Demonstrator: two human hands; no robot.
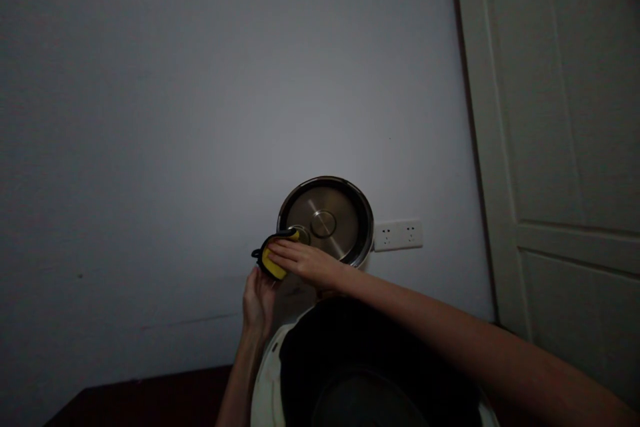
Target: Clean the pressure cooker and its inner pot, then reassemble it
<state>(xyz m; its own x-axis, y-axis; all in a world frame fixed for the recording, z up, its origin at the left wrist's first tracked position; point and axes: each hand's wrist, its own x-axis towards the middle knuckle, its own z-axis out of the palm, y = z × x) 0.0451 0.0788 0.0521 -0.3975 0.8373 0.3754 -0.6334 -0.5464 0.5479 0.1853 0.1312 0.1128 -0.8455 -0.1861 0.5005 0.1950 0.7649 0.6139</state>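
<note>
Right hand (306, 262) pins the sponge (273, 267) against the rigid lid (327, 217); left hand (259, 300) braces beneath, grip unclear. Sponge likely soft, light: hold by edges.

Dark brown table (150, 400), only its near left stretch visible in dim light, carries a white cooker (266, 380), dark inside, standing directly on it, lid raised.
</note>
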